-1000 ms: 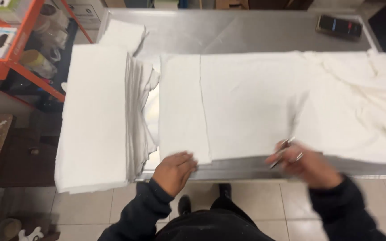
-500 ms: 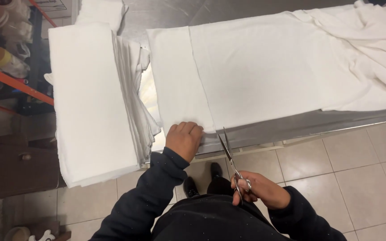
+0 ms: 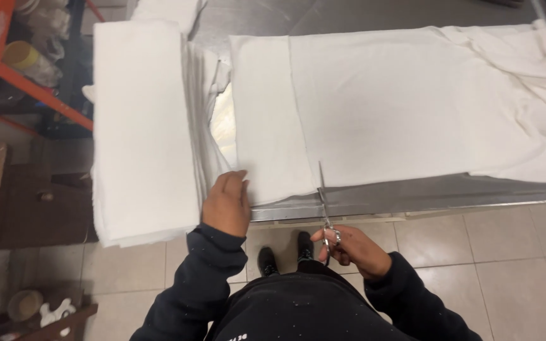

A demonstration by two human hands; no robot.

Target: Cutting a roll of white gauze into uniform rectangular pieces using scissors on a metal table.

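Scissors [image 3: 325,205], lower centre: gripped by right hand [image 3: 349,249], blades now at near edge of white cloth [image 3: 399,101], closer than half a second ago. Left hand [image 3: 227,202], fingers together, has shifted leftward, flat on cloth corner. Folded stack [image 3: 140,126] left; steel table [image 3: 412,196] beneath.

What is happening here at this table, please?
A person stands at a steel table with white cloth spread over it. The left hand presses the cloth's near left corner. The right hand holds scissors, blades pointing at the cloth's near edge. A stack of cut white pieces lies to the left.
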